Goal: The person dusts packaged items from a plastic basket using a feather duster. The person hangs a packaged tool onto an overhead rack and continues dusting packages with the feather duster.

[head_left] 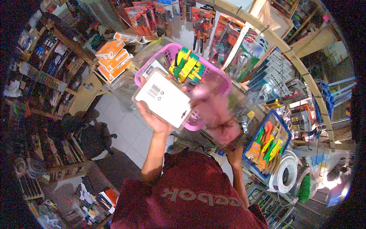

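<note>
My left hand (154,120) grips a white-backed blister pack (164,97), thumb along its near edge and other fingers partly hidden behind it. A barcode and a hanging slot show on the pack's back. Behind it, a pink plastic basket (220,76) holds yellow-and-green carded packs with green-and-yellow handles (187,66). To the right, my right hand (233,149) is low beside the basket, its fingers mostly lost in blur and shadow. A smeared pinkish shape, seemingly a cloth (221,120), extends from that hand across the basket's near right side.
Orange boxes (112,61) are stacked left of the basket. A blue-rimmed basket (286,128) of colourful-handled brushes and a white cable coil (284,173) stand at right. Carded tools (201,24) hang behind. A curved wooden strip (289,51) crosses the upper right.
</note>
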`<state>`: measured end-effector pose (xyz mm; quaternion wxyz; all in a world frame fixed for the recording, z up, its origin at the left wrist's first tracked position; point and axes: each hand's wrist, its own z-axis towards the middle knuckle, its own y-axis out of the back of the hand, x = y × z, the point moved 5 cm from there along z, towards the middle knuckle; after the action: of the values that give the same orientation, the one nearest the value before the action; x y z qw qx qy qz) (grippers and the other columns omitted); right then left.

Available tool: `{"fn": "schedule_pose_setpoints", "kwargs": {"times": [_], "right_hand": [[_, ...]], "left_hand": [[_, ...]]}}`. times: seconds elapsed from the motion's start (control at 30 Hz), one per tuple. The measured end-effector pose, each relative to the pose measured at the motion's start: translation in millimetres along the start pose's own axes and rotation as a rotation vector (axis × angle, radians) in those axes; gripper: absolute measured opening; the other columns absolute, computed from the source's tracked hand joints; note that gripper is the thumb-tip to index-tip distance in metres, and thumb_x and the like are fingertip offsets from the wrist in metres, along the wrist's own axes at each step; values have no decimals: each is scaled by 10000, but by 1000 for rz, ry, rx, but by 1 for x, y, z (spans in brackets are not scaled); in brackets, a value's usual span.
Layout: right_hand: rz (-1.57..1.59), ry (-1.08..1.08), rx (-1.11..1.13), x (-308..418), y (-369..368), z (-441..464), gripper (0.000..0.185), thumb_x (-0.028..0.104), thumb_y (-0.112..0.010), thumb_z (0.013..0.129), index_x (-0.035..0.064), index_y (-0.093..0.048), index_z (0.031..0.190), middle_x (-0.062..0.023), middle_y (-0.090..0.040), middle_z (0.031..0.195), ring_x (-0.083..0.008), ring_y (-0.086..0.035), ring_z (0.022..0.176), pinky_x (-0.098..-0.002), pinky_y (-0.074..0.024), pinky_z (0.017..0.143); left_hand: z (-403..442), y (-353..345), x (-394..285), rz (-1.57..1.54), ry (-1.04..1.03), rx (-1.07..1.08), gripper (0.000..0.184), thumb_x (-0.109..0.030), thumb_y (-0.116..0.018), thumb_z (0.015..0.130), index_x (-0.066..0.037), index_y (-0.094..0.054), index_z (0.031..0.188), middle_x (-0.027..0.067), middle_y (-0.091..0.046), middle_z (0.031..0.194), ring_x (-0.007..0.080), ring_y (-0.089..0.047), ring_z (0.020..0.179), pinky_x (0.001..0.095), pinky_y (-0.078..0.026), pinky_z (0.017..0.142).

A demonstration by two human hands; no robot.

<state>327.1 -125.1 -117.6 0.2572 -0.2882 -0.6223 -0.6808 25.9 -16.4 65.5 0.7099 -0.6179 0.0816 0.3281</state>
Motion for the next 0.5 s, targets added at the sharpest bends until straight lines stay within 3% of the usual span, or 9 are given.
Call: {"fn": "schedule_pose_setpoints", "kwargs": {"times": [0.07, 0.17, 0.2, 0.37, 0.5], "right_hand": [[-25, 135, -93, 19, 2, 4, 141, 121, -621, 697, -12, -577, 673, -141, -559, 563, -245, -529, 504, -386, -418, 517], [-22, -129, 205, 45, -7, -4, 114, 109, -613, 702, -1, -607, 728, -167, -593, 624, -300, -577, 564, -400, -438, 557], [90, -51, 146, 45, -11, 0, 114, 115, -622, 711, 4, -617, 733, -182, -586, 626, -321, -580, 569, -401, -439, 556], [6, 27, 58, 36, -29, -11, 110, 122, -582, 725, 15, -606, 727, -171, -585, 648, -330, -579, 585, -400, -434, 553], [114, -114, 68, 54, -15, -5, 94, 113, -572, 715, 23, -594, 728, -167, -600, 683, -337, -589, 613, -410, -432, 555]], "left_hand": [[3, 3, -5, 42, -9, -36, 763, -697, -295, 834, -286, -107, 1448, 220, -358, 1360, 455, -522, 1056, 585, -440, 892], [8, 9, -4, 20, -43, -59, 793, -726, -281, 819, -283, -95, 1450, 242, -372, 1344, 452, -525, 1054, 591, -431, 895], [10, 11, -4, -3, -57, -63, 804, -736, -275, 814, -282, -89, 1451, 252, -377, 1338, 451, -526, 1053, 594, -426, 897], [16, 7, -13, 102, 11, 77, 833, -758, -269, 800, -282, -63, 1452, 282, -380, 1322, 435, -512, 1085, 577, -405, 929], [26, 11, -12, 15, 65, 139, 834, -760, -266, 799, -286, -56, 1452, 283, -378, 1323, 436, -509, 1089, 562, -403, 942]]}}
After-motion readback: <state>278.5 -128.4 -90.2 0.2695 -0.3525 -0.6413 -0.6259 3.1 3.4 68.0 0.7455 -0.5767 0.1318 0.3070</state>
